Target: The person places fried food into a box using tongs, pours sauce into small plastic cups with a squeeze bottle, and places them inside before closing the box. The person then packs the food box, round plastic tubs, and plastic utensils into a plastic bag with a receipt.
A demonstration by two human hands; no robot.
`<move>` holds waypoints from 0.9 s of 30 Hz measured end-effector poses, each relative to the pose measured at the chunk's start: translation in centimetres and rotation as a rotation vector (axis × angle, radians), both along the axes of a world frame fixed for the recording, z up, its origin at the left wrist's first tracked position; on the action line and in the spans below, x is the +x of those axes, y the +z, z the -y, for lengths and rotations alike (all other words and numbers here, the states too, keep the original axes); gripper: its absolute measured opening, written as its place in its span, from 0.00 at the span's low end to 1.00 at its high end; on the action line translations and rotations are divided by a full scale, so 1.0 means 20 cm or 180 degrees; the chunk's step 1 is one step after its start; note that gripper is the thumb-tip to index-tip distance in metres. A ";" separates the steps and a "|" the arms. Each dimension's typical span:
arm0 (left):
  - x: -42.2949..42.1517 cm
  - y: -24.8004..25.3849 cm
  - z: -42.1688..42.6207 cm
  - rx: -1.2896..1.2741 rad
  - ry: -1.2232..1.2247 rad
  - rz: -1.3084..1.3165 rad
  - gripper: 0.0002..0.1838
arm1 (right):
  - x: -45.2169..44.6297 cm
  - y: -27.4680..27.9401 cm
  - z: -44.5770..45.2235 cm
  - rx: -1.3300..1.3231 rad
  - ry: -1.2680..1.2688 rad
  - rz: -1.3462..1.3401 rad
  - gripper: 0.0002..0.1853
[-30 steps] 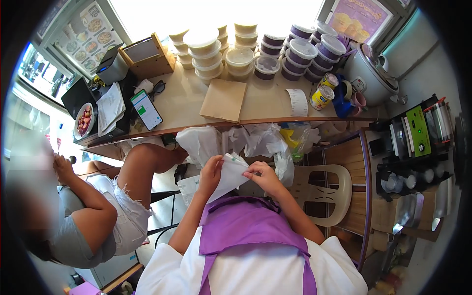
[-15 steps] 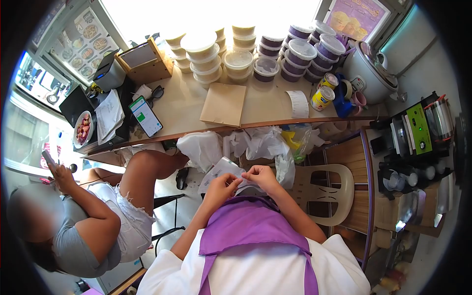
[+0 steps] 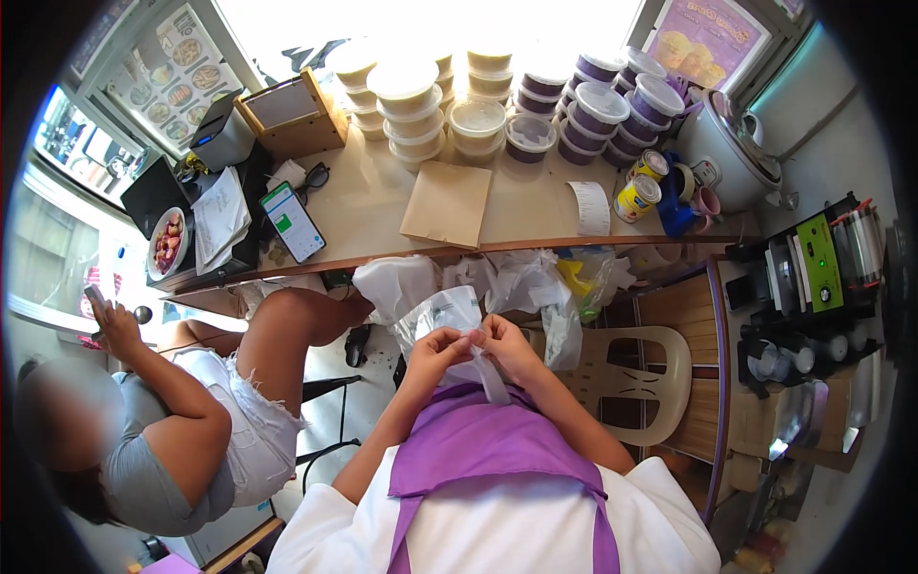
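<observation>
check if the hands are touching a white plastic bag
Touching: the head view shows the left hand and right hand pinching a white plastic bag, part of it hanging below.

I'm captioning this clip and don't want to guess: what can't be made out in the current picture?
- Head view: the pinched part of the plastic bag, hidden by the fingers of the left hand and right hand.
- Head view: wording on the printed slip, too small to read.
- Head view: small text on the green-patched phone, too small.
- Head view: most of what lies beyond the bright opening, washed out by glare.
</observation>
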State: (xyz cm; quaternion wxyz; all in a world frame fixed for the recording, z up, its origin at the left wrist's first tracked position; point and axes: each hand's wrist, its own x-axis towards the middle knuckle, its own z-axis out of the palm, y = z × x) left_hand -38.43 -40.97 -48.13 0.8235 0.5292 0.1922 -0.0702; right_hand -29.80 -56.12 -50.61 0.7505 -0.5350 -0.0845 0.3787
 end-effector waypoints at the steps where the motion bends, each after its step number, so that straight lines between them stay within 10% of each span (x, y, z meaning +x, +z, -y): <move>1: 0.00 -0.01 0.00 -0.0199 0.0100 0.0112 0.12 | 0.00 0.01 0.00 0.0011 0.0055 0.0255 0.17; 7: -0.01 0.04 -0.20 -0.2137 0.0506 0.0106 0.13 | 0.13 -0.18 0.12 -0.1248 -0.0797 0.1174 0.13; 10: -0.04 0.11 -0.32 -0.2118 0.0509 -0.0112 0.09 | 0.30 -0.16 0.22 0.0316 -0.1325 -0.1773 0.12; 12: -0.08 -0.10 -0.61 -0.2435 0.0157 0.0257 0.08 | 0.44 -0.26 0.39 0.1269 -0.0870 -0.2236 0.09; 14: -0.08 -0.03 -0.64 -0.1250 0.1052 0.0176 0.07 | 0.47 -0.19 0.40 0.1156 -0.0834 -0.2027 0.09; 17: 0.03 0.03 -0.47 0.3896 0.1294 0.0467 0.26 | 0.40 0.19 0.31 0.0252 -0.0282 -0.0812 0.13; 21: 0.11 0.47 -0.05 0.5695 0.0285 0.1532 0.39 | 0.23 0.50 0.10 -0.0669 0.0516 0.1946 0.13; 27: 0.07 0.42 -0.14 0.1396 -0.0084 0.0641 0.38 | 0.04 0.56 0.06 -0.2476 0.0162 0.3871 0.18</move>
